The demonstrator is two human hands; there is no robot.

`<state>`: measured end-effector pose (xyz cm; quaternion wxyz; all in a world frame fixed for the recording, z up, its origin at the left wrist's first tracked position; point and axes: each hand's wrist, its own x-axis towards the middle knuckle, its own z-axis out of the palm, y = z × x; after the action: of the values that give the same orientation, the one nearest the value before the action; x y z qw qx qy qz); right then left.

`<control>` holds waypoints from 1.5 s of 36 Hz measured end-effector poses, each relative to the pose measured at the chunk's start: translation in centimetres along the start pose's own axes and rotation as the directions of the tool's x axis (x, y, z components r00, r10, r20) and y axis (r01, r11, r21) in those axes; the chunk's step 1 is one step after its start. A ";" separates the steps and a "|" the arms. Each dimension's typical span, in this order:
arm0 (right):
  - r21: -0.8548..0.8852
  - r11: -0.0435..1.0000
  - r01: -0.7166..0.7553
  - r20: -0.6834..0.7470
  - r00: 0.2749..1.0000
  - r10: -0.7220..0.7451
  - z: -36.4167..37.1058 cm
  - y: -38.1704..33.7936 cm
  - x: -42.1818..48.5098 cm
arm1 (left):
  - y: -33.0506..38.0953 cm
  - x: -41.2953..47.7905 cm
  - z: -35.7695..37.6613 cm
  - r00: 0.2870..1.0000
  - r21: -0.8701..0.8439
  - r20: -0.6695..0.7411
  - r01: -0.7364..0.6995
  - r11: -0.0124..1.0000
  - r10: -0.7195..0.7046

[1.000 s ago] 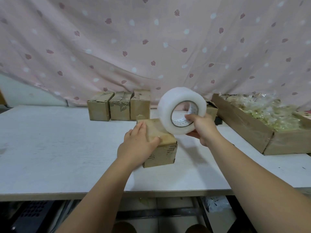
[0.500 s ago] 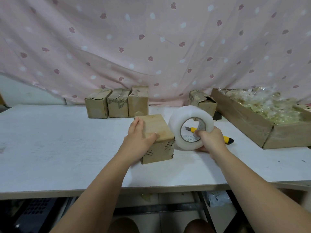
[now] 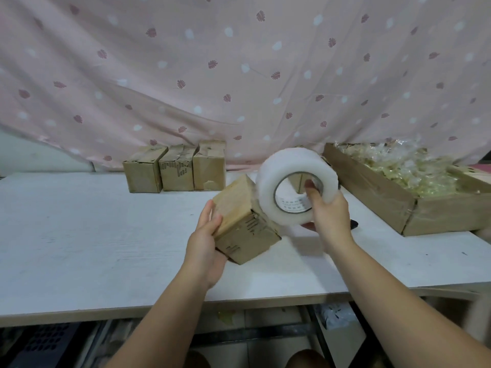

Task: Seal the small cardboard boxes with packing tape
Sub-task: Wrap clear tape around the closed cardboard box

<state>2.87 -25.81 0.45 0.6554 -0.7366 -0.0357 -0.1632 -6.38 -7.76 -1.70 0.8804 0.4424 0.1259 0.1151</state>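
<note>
Near, 12 o'clock: my left hand (image 3: pixel 207 243) grips the small cardboard box (image 3: pixel 239 205), palm under its left side and fingers curled up over the top edge. The box is tilted above the table (image 3: pixel 106 235), one corner pointing down. I cannot tell whether that corner touches the board.

At 1 o'clock, my right hand (image 3: pixel 330 221) holds the tape roll (image 3: pixel 271 197), one finger hooked through the core and the rest wrapped under the rim. The roll's face sits against the box's upper right edge.

Step in hand, as I judge it: laying the first strip onto this box. The next move calls for pressing the tape end down on a face, then pulling the roll away over the seam while the left hand braces. I cannot make out a free end.

The box is plain brown, with dark print on its lower face and flaps that look closed.

Farther, 11 o'clock: a row of three boxes (image 3: pixel 176 172), standing side by side.

At 2 o'clock: an open carton (image 3: pixel 372 192) of clear-wrapped goods.

Beyond: a pink curtain (image 3: pixel 239 75).
</note>
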 end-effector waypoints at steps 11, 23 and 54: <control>0.047 0.998 0.040 0.365 0.929 -0.054 4.1 -4.6 -0.4 | 0.7 0.6 -2.9 0.981 0.414 -0.158 -0.042 0.909 0.117; 0.010 1.000 0.009 0.515 0.857 -0.013 7.3 -4.3 -3.3 | 3.2 0.7 -3.9 0.880 0.591 0.259 -0.470 0.656 0.397; -0.098 0.985 -0.144 0.113 0.982 0.154 1.4 -1.8 -0.4 | 3.9 1.5 -4.1 0.926 0.851 0.298 -0.368 0.376 0.233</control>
<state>2.25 -24.18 1.95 0.6288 -0.7743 -0.0123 -0.0705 -6.63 -1.96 -1.05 0.4814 0.8612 0.0283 0.1605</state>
